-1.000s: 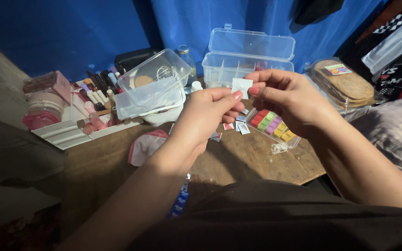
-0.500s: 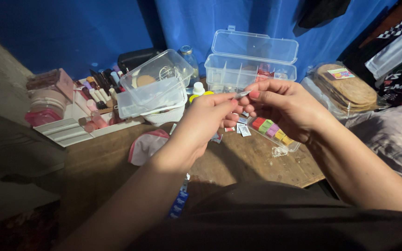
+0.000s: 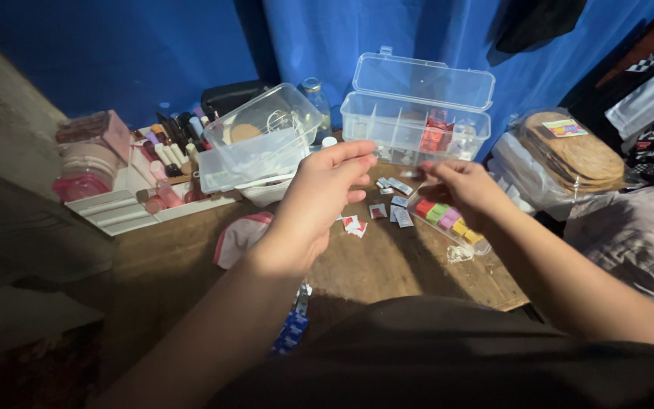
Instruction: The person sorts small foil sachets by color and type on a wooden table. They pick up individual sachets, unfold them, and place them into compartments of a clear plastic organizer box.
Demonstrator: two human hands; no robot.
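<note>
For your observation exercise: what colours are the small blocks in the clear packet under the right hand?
Red, green, pink and yellow blocks, clearest in the head view.

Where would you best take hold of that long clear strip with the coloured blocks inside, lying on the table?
Probably across its narrow width near one end. The clear strip of coloured blocks lies flat and slanted on the wooden table; its upper end sits under the right hand. Its lower end points toward the table's near edge and lies free, so coming from above there, pinching the long sides, looks easiest.

Left hand (image 3: 319, 198) raised, right hand (image 3: 459, 185) over small packets (image 3: 397, 203), wooden table (image 3: 387, 261)
</note>
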